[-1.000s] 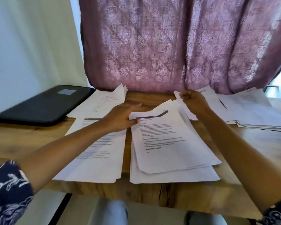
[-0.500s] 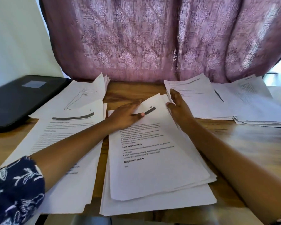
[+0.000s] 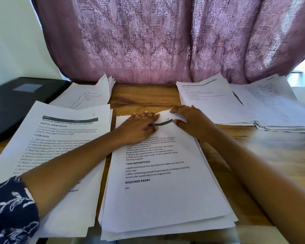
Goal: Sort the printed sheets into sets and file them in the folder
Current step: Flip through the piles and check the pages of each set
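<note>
Centre stack of printed sheets (image 3: 162, 194) lies on the wooden bench (image 3: 144, 95); top sheet numbered 58. Left hand (image 3: 139, 127) flat on its header, fingers straight, pressing down. Right hand (image 3: 192, 122) on the top right corner, fingers spread, apparently flat rather than pinching. Second stack (image 3: 60, 138) just left, under the left forearm. Figure-drawing sheet (image 3: 84, 97) behind it. Black folder (image 3: 16, 103) closed, far left. More sheet piles (image 3: 218, 103) at right, before the mauve curtain (image 3: 165, 41).
</note>
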Demonstrator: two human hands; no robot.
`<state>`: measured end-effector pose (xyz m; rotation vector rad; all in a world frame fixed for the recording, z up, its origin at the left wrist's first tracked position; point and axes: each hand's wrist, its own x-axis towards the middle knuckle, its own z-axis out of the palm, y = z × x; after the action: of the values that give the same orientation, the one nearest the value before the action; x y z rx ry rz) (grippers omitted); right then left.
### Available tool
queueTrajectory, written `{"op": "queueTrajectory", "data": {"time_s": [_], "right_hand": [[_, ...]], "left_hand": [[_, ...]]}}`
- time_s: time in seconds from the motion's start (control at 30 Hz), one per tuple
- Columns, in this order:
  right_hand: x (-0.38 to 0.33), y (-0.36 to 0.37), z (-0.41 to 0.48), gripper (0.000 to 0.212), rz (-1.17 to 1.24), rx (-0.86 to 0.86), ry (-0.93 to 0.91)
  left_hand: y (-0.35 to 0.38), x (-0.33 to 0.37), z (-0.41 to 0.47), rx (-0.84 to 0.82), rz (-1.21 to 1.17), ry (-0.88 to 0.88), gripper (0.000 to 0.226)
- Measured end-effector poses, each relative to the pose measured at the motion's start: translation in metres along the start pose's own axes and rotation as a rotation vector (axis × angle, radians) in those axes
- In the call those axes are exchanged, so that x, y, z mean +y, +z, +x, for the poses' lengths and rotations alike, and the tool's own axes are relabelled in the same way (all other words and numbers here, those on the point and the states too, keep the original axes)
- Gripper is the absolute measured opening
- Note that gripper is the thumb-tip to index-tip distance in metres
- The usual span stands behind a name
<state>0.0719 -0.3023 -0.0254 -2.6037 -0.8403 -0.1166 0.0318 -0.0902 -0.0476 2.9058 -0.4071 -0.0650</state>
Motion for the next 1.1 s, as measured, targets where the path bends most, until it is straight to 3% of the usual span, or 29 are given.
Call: {"op": "queueTrajectory", "data": {"time_s": [0.13,0.5,0.6,0.7,0.87,0.93,1.03,1.1], "right_hand": [[0.004,0.001,-0.001,0.058,-0.043,-0.198,0.104],[-0.004,-0.002,-0.005,0.061,-0.051,-0.199,0.142],[-0.007,-0.002,-0.004,0.065,-0.062,-0.154,0.122],[-0.009,0.0,-0.004,0.072,-0.063,-0.003,0.085],[-0.004,-0.004,-0.005,0.074,0.116,0.12,0.139],[0.002,-0.009,-0.004,0.064,0.146,0.068,0.061],[0.004,-0.017,-0.007,0.044,0.096,-0.164,-0.197],[0.0,-0.02,-0.011,0.04,0.103,-0.298,-0.223]], "left_hand": [[0.0,0.0,-0.001,-0.025,0.014,-0.008,0.056],[0.001,-0.002,0.0,-0.034,-0.03,-0.03,0.057],[0.001,-0.002,0.001,-0.034,-0.029,-0.033,0.057],[0.001,-0.002,0.001,-0.03,-0.036,-0.036,0.057],[-0.001,-0.001,0.001,0.014,-0.152,-0.064,0.06],[-0.002,-0.001,0.0,0.036,-0.278,-0.079,0.058],[-0.005,0.001,-0.003,0.078,-0.527,-0.074,0.055],[-0.007,0.001,-0.003,0.094,-0.589,-0.081,0.054]]}}
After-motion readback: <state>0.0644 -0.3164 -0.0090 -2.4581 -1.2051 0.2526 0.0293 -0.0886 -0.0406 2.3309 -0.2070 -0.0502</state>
